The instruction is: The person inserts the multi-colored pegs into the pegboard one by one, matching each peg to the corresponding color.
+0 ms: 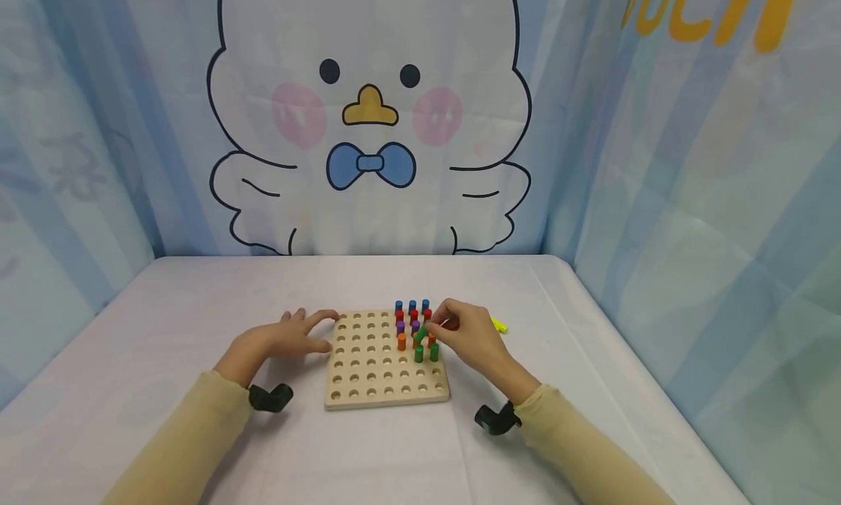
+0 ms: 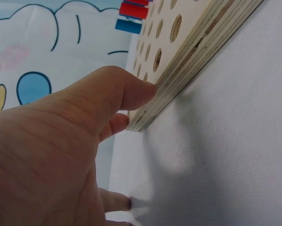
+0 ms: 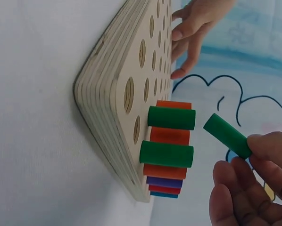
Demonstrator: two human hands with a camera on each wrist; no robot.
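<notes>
A wooden pegboard (image 1: 368, 401) with rows of round holes lies flat on the table. My right hand (image 1: 478, 341) pinches a green peg (image 3: 227, 135) by one end, thumb against fingers, and holds it tilted over the right part of the board. Two green pegs (image 3: 167, 154) stand upright in the row nearest me. Behind them are rows of orange pegs (image 1: 401, 342), purple pegs (image 1: 401, 328), red pegs (image 1: 399, 316) and blue pegs (image 1: 398, 306). My left hand (image 1: 289, 337) touches the board's left side, thumb (image 2: 138, 94) on the edge and index finger at the far left corner.
Yellow pegs (image 1: 501, 325) lie on the white tablecloth (image 1: 565, 301) to the right of the board, partly hidden behind my right hand. A curtain (image 1: 374, 213) with a cartoon bird hangs behind the table.
</notes>
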